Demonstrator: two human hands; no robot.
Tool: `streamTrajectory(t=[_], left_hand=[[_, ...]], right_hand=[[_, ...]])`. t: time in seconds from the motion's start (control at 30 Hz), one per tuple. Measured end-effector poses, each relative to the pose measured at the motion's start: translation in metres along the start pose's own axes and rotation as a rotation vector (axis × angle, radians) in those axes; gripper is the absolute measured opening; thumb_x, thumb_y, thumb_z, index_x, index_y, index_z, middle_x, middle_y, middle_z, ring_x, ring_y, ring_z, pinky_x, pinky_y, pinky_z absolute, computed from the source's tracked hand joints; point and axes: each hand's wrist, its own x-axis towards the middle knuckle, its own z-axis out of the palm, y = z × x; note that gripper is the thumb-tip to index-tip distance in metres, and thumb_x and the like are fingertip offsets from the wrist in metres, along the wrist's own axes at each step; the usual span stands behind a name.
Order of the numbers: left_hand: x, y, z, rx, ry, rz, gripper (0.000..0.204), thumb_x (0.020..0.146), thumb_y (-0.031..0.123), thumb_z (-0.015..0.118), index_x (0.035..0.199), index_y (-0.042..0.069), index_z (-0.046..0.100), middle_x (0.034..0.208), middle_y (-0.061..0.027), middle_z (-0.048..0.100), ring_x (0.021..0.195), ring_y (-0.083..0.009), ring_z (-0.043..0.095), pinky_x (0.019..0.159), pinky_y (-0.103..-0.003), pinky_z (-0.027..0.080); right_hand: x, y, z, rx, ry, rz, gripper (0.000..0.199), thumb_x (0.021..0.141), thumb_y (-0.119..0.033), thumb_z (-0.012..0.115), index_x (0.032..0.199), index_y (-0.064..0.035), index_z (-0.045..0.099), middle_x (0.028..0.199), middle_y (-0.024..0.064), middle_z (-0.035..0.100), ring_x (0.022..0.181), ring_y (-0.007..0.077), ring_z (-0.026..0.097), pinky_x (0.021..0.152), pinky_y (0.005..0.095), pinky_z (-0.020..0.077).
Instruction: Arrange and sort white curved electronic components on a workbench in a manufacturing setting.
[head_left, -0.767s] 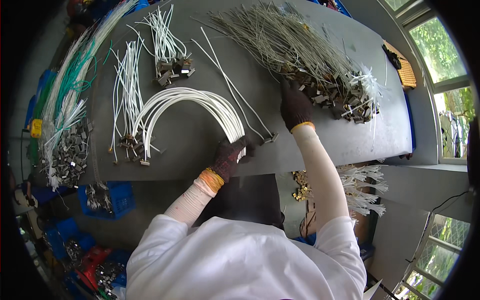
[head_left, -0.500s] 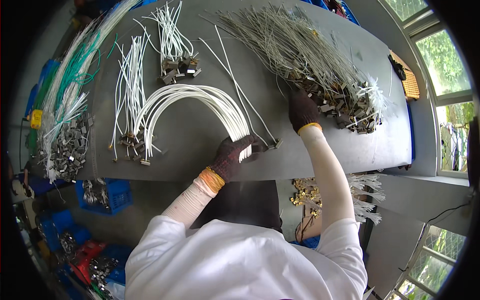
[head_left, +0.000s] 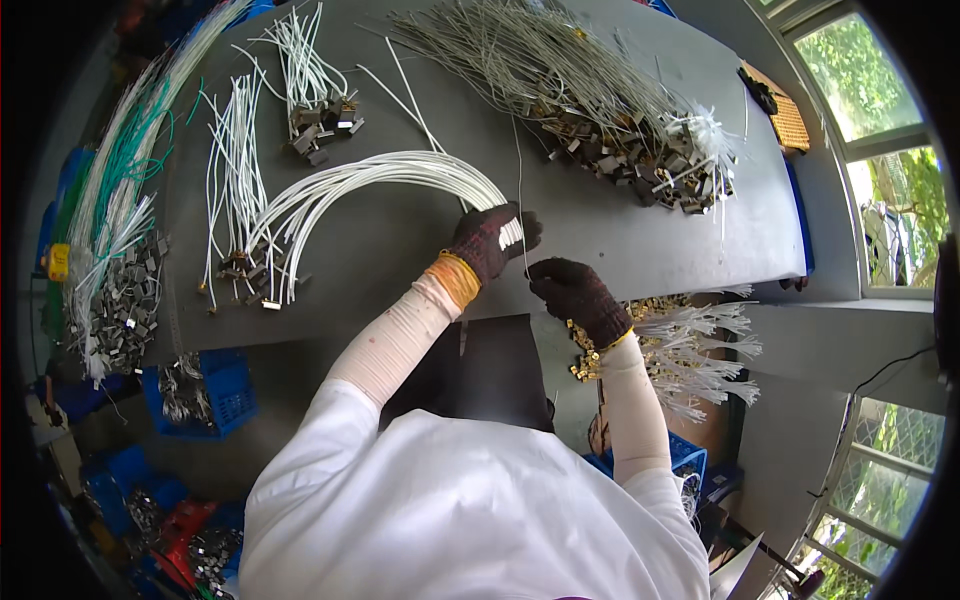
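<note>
My left hand (head_left: 487,240), in a dark knitted glove, is closed round one end of a bundle of white cables (head_left: 395,168). The bundle arches over the table to the left, its far ends lying by small metal connectors (head_left: 240,268). At the table's near edge my right hand (head_left: 582,298), gloved alike, has its fingers pinched together on a thin grey wire (head_left: 520,170). That wire runs up from the fingertips, past the left hand, toward a large heap of grey wires (head_left: 560,70) with dark metal blocks (head_left: 640,165) at their near ends.
Another bunch of white cables (head_left: 305,60) lies at the back left. White and green strands (head_left: 125,170) with metal pieces fill the far left. Below the table are a blue crate (head_left: 230,395) and, on the right, brass-coloured parts with white strands (head_left: 705,340).
My right hand has come away from the heap toward me and now has a thin grey wire drawn out. The left hand keeps its grip on the white cables. The whole view has shifted slightly.
</note>
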Motion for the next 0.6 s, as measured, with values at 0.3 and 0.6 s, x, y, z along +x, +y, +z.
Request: streamTrajectory(t=[0.3,0.6], left_hand=[[-0.021,-0.028,0.044,-0.627,0.178,-0.342,0.014,0.094,0.007,0.06,0.107,0.003,0.06,0.102,-0.0105,0.062,0.097,-0.0235,0.062,0.088,-0.041,0.055],[-0.001,-0.023,0.03,-0.492,0.115,-0.334,0.023,0.092,0.013,0.061,0.115,0.006,0.06,0.112,-0.0118,0.065,0.112,-0.0306,0.061,0.101,-0.052,0.048]], right_hand=[[-0.068,0.067,0.031,0.509,0.461,0.036,0.025,0.093,-0.025,0.062,0.098,-0.001,0.067,0.073,0.0023,0.06,0.054,0.0091,0.05,0.051,0.0251,0.0402],[-0.222,0.161,0.023,0.316,0.266,0.275,0.018,0.089,-0.018,0.065,0.089,-0.0001,0.069,0.072,0.002,0.063,0.059,0.0104,0.056,0.054,0.0255,0.0429]])
